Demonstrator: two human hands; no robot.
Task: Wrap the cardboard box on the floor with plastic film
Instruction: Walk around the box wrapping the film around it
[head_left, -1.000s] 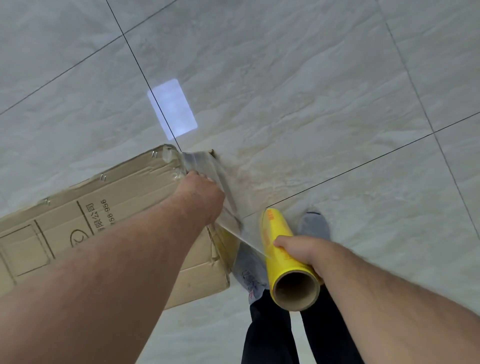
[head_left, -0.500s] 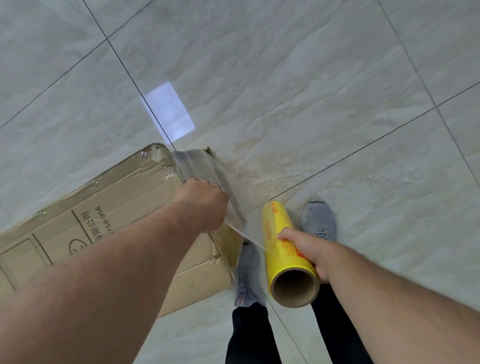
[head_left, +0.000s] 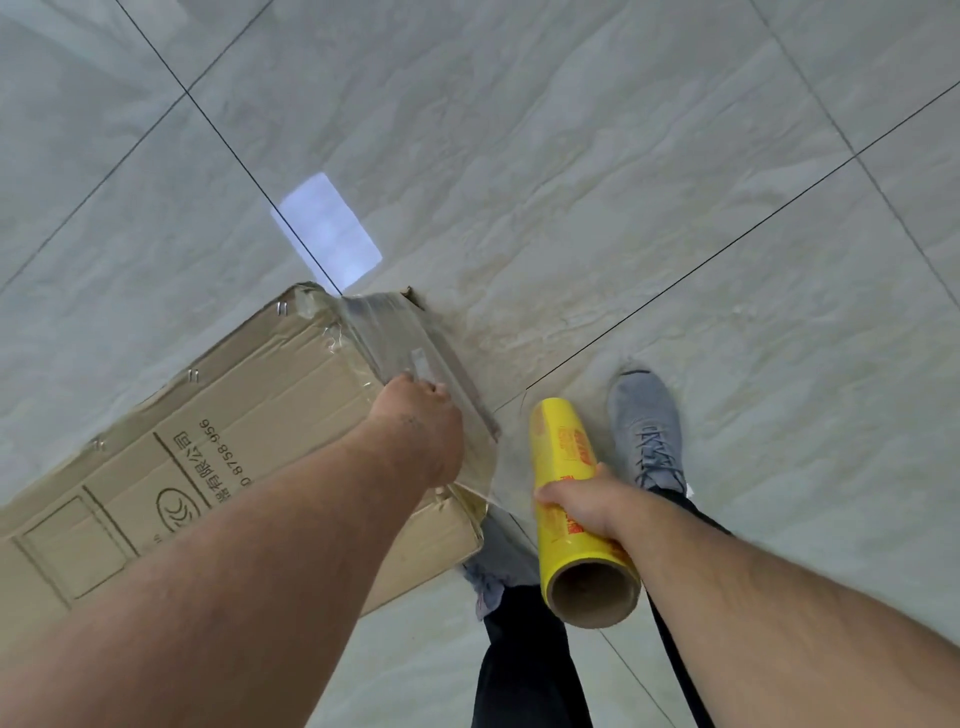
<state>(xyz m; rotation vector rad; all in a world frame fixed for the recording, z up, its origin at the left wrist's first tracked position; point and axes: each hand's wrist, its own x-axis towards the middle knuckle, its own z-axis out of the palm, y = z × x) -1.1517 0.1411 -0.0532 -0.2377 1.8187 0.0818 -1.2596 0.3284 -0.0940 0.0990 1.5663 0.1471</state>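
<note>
A brown cardboard box (head_left: 218, 447) with black printing lies on the tiled floor at the left. Clear plastic film (head_left: 410, 348) covers its right end. My left hand (head_left: 421, 426) presses on that film at the box's top right edge, fingers curled down over it. My right hand (head_left: 582, 501) grips a yellow film roll (head_left: 571, 499) with a cardboard core, held just right of the box. A sheet of film stretches from the roll to the box end.
My two feet in grey shoes (head_left: 647, 431) and dark trousers (head_left: 524, 660) stand right next to the box's right end. Pale marble-look floor tiles (head_left: 571, 182) with dark grout lines spread all round. A bright light reflection (head_left: 330, 234) lies beyond the box.
My right foot stepped forward beside the roll. The roll has shifted slightly to the right, away from the box end. My left hand stays pressed on the film.
</note>
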